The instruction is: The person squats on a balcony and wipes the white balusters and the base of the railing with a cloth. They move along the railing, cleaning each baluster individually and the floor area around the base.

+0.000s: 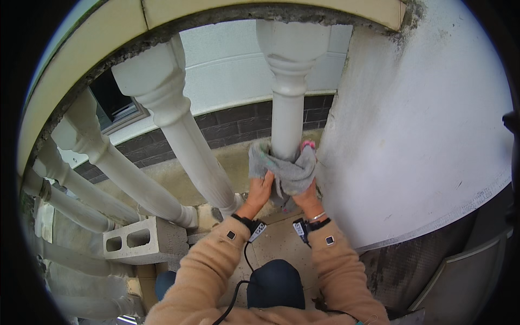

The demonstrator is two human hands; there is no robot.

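Pale wall [411, 124] and tile-topped railing [184, 10] enclose a turned white baluster [287, 116] with grey cloth [294, 176] around its lower shaft.

Right of the baluster, the wall is smooth but stained; left of it stand matching smooth, grime-streaked columns [195, 151], and lower left sits a rough, hollow concrete block [168, 241]. The soft, rumpled cloth bends round the shaft, probably so it hugs the curve. At the baluster's left, the left hand [260, 189] is partly curled, gripping cloth; at its right, the right hand [309, 199] meets the fabric, fingers hidden, so its closure cannot be told.
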